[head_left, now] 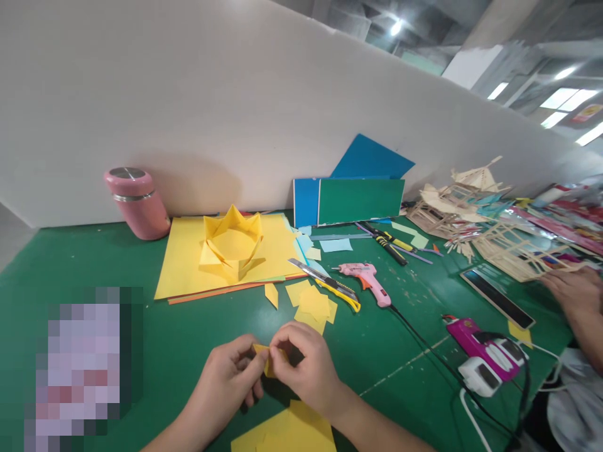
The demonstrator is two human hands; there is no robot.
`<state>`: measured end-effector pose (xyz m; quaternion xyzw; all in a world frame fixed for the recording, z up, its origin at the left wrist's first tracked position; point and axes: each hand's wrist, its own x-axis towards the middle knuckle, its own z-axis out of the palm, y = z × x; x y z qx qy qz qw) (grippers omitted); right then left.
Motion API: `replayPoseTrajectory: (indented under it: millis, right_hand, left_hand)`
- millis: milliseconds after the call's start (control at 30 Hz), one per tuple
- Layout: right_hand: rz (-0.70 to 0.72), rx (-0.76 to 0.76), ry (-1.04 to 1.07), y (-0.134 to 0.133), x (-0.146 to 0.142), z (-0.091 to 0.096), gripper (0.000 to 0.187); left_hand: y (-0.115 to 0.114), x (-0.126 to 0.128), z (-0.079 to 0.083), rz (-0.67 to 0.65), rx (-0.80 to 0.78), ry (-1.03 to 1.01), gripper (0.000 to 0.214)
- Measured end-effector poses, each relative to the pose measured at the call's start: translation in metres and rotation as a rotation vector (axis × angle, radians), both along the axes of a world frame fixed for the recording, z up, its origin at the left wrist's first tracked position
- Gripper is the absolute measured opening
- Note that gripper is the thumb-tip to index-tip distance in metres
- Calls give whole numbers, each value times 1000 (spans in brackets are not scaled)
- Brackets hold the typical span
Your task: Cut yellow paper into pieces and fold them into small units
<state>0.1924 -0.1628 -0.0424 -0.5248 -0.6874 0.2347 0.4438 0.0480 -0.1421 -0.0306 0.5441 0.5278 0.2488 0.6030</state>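
Yellow paper piece [266, 359], small and partly folded, pinched from both sides just above the bench [94, 263], close to the middle of the front edge. Left hand [225, 384]: grip pressed onto the piece's left end, thumb over forefinger. Right hand [307, 371]: grip pinching the right end, fingertips curled in tight. Grips nearly touching, probably to keep a crease from springing back. Held off the surface rather than flat, likely for access to both faces. Exact fold hidden behind fingers, shape impossible to tell.

Directly below the wrists, at the front edge: loose yellow sheet [288, 432], flat. Just beyond the hands: yellow scraps [313, 306], overlapping, within easy reach. Further toward the back edge: folded yellow crown [233, 242], upright on a stack of yellow sheets [183, 267], seemingly parked clear of the working spot. Beside the stack's right corner: utility knife [330, 285], then pink glue gun [365, 279] on its side, with cord toward the front right corner.

Back left: pink flask [136, 202], upright near the wall. Back middle: blue and green card [360, 199] leaned on the wall. Right edge: stick models [452, 210] and a co-worker's hand [572, 289], well apart from the piece.
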Motion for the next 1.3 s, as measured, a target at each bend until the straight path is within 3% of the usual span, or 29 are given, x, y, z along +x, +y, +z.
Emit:
replayPoseTrajectory:
  millis: [133,367,567,967,1300]
  right_hand:
    - [-3,6,-38,1,1,0,14]
    - [37,367,-297,1,2,-4,21]
    - [41,496,-377,-1,-1,-3,18]
    - [137,384,-377,-6,5,-1,24]
    - [160,335,-340,-7,7,10,26]
  left_hand:
    - [-4,0,-4,-9,47,-3,35]
    - [-1,-3,-5,10,27,-47,39]
    - [3,-4,-2,48,-14,-96,41]
    - [6,-12,-2,-7,-88,-159,45]
    - [6,-9,-3,23,-9,-172,43]
